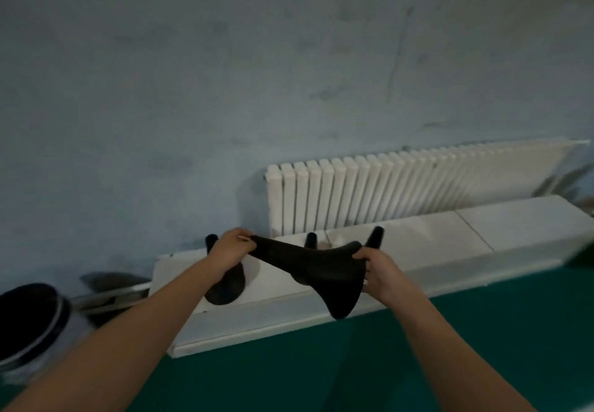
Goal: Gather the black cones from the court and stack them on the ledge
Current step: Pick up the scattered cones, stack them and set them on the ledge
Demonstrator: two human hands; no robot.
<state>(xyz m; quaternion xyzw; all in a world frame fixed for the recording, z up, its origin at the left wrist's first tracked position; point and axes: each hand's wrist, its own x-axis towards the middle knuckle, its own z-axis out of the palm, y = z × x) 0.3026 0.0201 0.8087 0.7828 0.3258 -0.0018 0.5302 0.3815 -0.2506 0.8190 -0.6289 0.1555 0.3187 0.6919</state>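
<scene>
I hold a floppy black cone (315, 270) stretched between both hands above the white ledge (434, 244). My left hand (229, 247) pinches its upper left rim. My right hand (377, 272) grips the right rim. A second black cone (226, 286) stands on the ledge behind my left wrist, its tip (211, 240) showing above the hand. The tips of two more black cones (311, 239) (374, 237) rise behind the held one; their bases are hidden.
A white radiator (401, 186) hangs on the blue wall above the ledge. The floor (353, 363) is green. A black and white object (35, 321) and some metal tubing (112, 292) sit at the lower left, beside the ledge's end.
</scene>
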